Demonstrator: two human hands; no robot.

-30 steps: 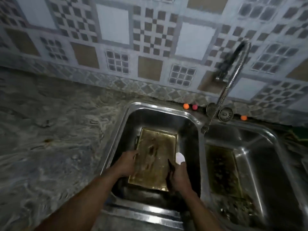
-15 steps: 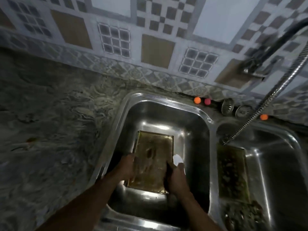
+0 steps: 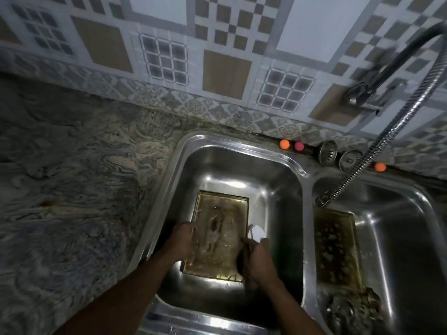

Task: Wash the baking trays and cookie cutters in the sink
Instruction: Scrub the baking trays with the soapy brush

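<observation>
Two baking trays are lying in the double sink (image 3: 158,215). The first tray (image 3: 219,235), greasy and wet, is resting flat in the left basin (image 3: 278,189). The left hand (image 3: 180,240) is grasping its left edge, while the right hand (image 3: 258,258) is curling at its right edge beside a white object (image 3: 257,233), its grasp unclear. The second tray (image 3: 335,245) is lying in the right basin (image 3: 399,238), below the hose (image 3: 387,131).

Dim overall; strongest light on tiled wall (image 3: 225,32) ahead of me. Hard glare on steel sink (image 3: 232,184) floor, white bloom at its near end. Bench (image 3: 60,189) murky, lower corners near black. Wide-angle bend at edges; faucet (image 3: 372,93) smeared by blur, my fingers (image 3: 186,228) soft.
</observation>
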